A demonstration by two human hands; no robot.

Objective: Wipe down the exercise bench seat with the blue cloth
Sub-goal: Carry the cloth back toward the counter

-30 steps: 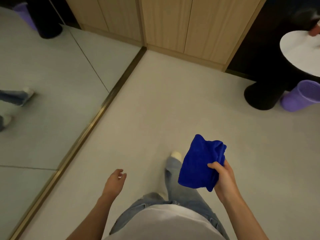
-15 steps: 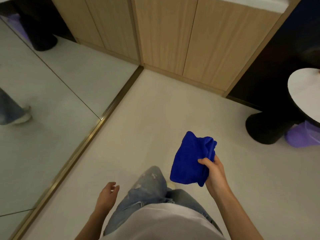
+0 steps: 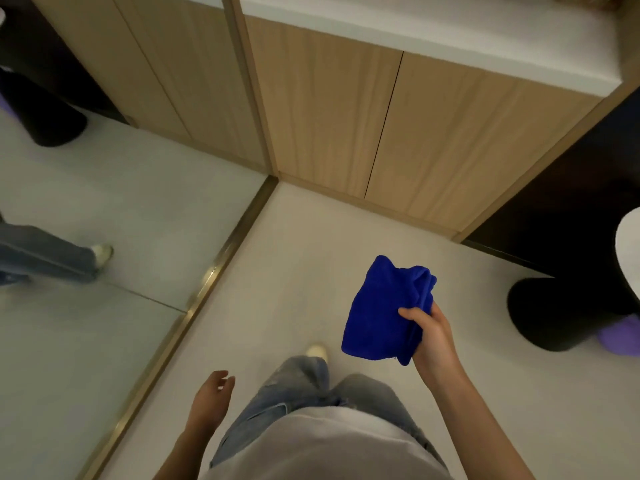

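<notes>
My right hand [image 3: 433,337] pinches the folded blue cloth [image 3: 382,311] at its right edge, thumb across the front; its long axis runs up and away from my grip, the upper corner pointing toward the wooden cabinet doors [image 3: 381,123] ahead. My left hand [image 3: 211,398] hangs loose and empty, fingers slack. A black round base [image 3: 554,313] stands well right of the cloth; a mirror wall [image 3: 86,237] lies far left.

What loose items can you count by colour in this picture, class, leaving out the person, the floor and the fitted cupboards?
Blue: 1, the blue cloth in the right hand
Black: 1, the round stool base
Purple: 1, the bin
White: 1, the round tabletop
Total: 4
</notes>
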